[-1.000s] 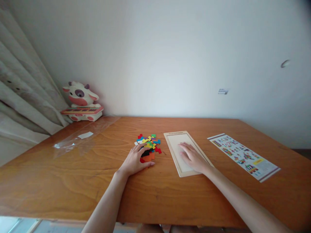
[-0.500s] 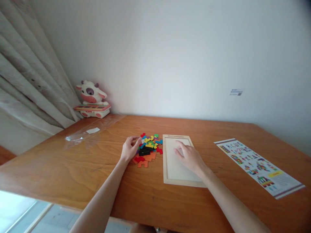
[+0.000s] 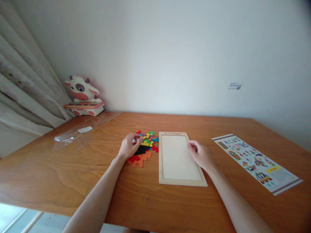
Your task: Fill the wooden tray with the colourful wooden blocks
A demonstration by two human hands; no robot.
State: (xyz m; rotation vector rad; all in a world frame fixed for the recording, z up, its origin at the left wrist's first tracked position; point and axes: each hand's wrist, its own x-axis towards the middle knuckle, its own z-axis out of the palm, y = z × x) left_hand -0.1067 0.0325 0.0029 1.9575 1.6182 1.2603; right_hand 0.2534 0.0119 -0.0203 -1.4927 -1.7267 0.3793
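Observation:
A pile of flat coloured puzzle pieces (image 3: 145,142) lies left of a shallow wooden tray (image 3: 182,183) with a pale, bare inside. My left hand (image 3: 130,145) is over the pile's left side, thumb and fingers curled close together. What it holds, if anything, is too small to name. Over the tray's right rim rests my right hand (image 3: 199,154), its fingers curled inward; whether something is between them is hidden.
A printed pattern sheet (image 3: 257,163) lies at the right on the wooden table (image 3: 82,174). Back left are a toy cow with a keyboard (image 3: 84,97) and a clear plastic wrapper (image 3: 70,136). A wall stands behind, with a curtain at the left.
My right hand has moved right, from over the middle of the tray to its right rim, and its fingers have curled. My left hand has shifted slightly over the pile. The view has turned a little.

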